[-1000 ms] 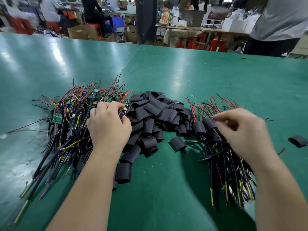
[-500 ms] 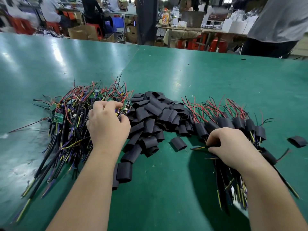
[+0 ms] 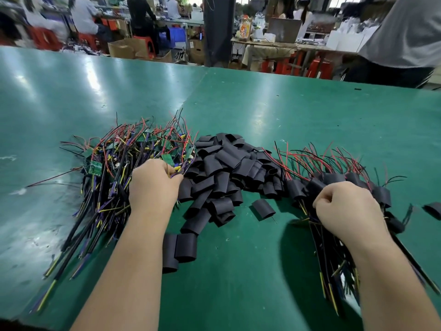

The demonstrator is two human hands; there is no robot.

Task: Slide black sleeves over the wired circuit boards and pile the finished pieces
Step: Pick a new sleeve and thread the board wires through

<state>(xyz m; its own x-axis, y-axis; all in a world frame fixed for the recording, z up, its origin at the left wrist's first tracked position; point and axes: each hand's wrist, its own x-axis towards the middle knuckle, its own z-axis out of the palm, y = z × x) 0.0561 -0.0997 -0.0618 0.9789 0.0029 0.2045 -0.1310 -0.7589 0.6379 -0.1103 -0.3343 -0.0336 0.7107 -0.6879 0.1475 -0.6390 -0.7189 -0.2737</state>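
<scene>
sleeves, the black sleeves (image 3: 226, 168), lie just right of our left hand (image 3: 155, 185), whose fingers (image 3: 159, 166) pinch the wired circuit boards (image 3: 114, 163). our right hand (image 3: 346, 209) is clenched over the finished pieces (image 3: 334, 179); we cannot tell its hold.

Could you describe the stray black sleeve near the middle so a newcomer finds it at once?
Start at the heap of black sleeves mid-table. Between its near right edge and the right hand lies the stray sleeve, alone on bare green.
</scene>
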